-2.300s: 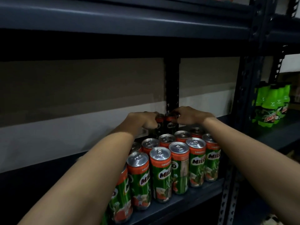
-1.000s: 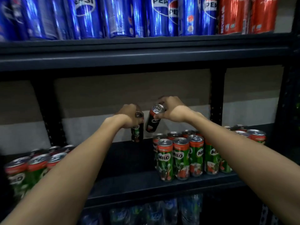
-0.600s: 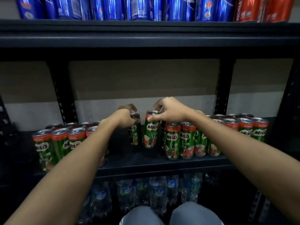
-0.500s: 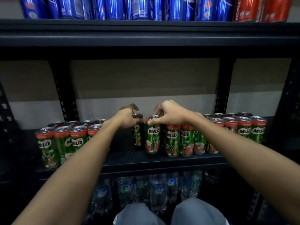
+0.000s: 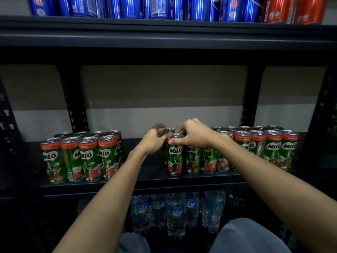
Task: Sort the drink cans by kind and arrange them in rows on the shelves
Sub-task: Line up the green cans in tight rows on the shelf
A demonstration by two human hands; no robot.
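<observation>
The Milo can (image 5: 175, 154) at the front of the middle shelf (image 5: 145, 181) is slim and upright, with a green body, an orange-red band under a silver lid and white "MILO" lettering over a sports picture. The right hand (image 5: 195, 135) pinches its top rim between thumb and curled fingers. Just behind this can, the left hand (image 5: 154, 139) curls round a second can (image 5: 168, 130), of which only part of the lid shows; its label is hidden. To the right of the held can, touching it, stands a row of Milo cans (image 5: 242, 152), partly covered by the right forearm. Well apart to its left stands another group of Milo cans (image 5: 82, 156). On the upper shelf (image 5: 164, 37), blue cans (image 5: 145, 8) and red cans (image 5: 291, 10) are cut off by the frame edge. Below the held can, water bottles (image 5: 175, 210) stand in deep shadow, their labels hard to read.
</observation>
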